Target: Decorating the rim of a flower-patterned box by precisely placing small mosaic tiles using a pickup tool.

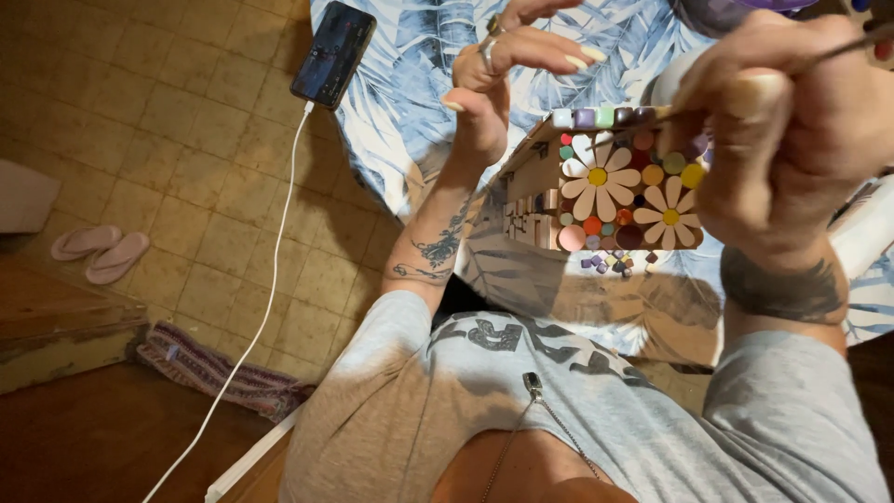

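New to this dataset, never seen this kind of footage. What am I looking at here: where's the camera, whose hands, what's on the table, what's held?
There is no machine: a person works with two bare hands. The single picture comes from a camera on their head, looking down, so the grey shirt fills the bottom.

The left hand steadies a small box covered in mosaic: white daisies and coloured round and square tiles. The right hand pinches a thin tool at the box's top edge.

Below is a table with a blue leaf-print cloth. On it lie loose tiles and a phone with a white cable running to the floor. Pink sandals lie on the tiled floor.
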